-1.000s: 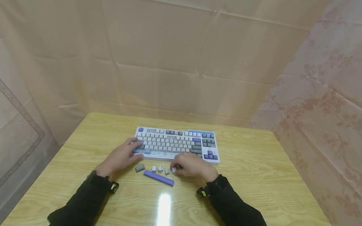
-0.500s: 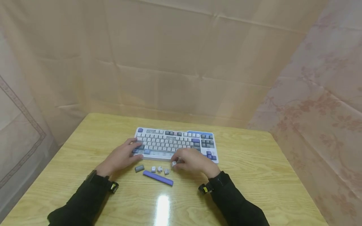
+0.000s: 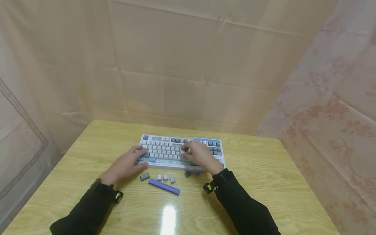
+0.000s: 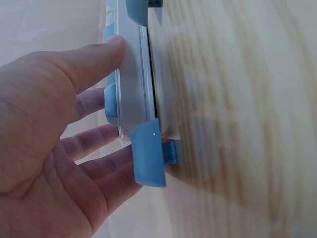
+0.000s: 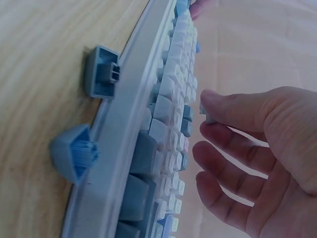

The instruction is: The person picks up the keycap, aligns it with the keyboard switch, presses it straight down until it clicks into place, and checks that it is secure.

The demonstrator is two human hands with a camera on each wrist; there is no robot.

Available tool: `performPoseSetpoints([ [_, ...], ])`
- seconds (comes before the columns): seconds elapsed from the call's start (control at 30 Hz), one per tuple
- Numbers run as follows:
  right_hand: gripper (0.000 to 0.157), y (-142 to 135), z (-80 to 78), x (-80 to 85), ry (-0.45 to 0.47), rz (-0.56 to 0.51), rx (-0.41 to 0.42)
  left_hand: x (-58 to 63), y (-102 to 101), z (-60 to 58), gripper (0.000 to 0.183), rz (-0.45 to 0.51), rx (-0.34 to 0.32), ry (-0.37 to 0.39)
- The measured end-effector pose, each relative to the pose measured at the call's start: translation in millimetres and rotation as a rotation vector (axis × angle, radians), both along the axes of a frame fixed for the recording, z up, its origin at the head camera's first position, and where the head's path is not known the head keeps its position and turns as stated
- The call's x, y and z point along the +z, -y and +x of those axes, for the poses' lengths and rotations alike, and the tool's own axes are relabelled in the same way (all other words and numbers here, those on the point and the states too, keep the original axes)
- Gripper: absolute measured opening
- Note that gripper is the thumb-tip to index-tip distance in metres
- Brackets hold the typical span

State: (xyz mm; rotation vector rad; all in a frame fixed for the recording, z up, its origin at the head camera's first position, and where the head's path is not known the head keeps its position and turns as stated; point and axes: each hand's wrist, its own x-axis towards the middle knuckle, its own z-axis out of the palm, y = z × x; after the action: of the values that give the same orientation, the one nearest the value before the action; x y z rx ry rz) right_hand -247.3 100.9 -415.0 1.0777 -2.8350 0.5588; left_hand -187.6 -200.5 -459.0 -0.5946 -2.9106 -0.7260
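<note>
A white keyboard (image 3: 164, 163) with white, grey, blue and purple keycaps lies on the wooden table. My left hand (image 3: 124, 163) holds its left end, the thumb along the front edge and the fingers by the left keys. Over the right-centre keys is my right hand (image 3: 202, 156). Its thumb and index finger pinch a small white keycap (image 5: 208, 115), mostly hidden by the fingertips; the other fingers are loosely bent. In front of the keyboard lie a grey keycap (image 3: 145, 177), several loose white keycaps (image 3: 165, 178) and a long purple spacebar keycap (image 3: 164, 187).
Two dark keycaps, one grey (image 3: 187, 174) and one bluish (image 3: 197, 174), lie by the keyboard's front edge, near the right forearm. A beige cloth (image 3: 176, 71) hangs behind the table (image 3: 249, 195).
My right hand has lifted a white keycap from the loose row and carried it away from me over the keyboard. Two dark keycaps have come into sight. The left hand stays put.
</note>
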Motion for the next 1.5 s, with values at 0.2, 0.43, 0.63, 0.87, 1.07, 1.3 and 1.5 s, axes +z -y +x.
performPoseSetpoints([
  [0.2,0.025,6.0,-14.3,0.2,0.053,0.041,-0.083,-0.8,-1.3,-1.4,0.058,0.0,0.003,0.002],
  [0.43,0.027,12.2,-26.9,-5.7,0.042,0.099,-0.139,-0.4,-2.1,-2.8,0.058,-0.004,0.004,-0.003],
  [0.63,0.023,17.8,-34.6,-10.1,0.007,0.106,-0.149,-0.5,-1.8,-3.2,0.059,-0.005,0.005,-0.007],
  [0.87,0.024,23.9,-40.0,-7.9,-0.001,0.092,-0.148,-1.7,-1.6,-4.8,0.059,-0.005,0.002,-0.018],
  [1.07,0.022,29.2,-44.6,-8.6,-0.002,0.115,-0.159,-1.1,-2.1,-4.1,0.058,-0.009,0.006,-0.003],
  [1.3,0.021,30.9,-45.7,-9.3,-0.007,0.115,-0.172,0.3,-3.1,-2.4,0.058,-0.011,0.008,-0.002],
  [1.5,0.022,31.0,-46.5,-7.4,-0.012,0.124,-0.177,2.1,-1.9,-3.4,0.059,-0.011,0.01,-0.002],
])
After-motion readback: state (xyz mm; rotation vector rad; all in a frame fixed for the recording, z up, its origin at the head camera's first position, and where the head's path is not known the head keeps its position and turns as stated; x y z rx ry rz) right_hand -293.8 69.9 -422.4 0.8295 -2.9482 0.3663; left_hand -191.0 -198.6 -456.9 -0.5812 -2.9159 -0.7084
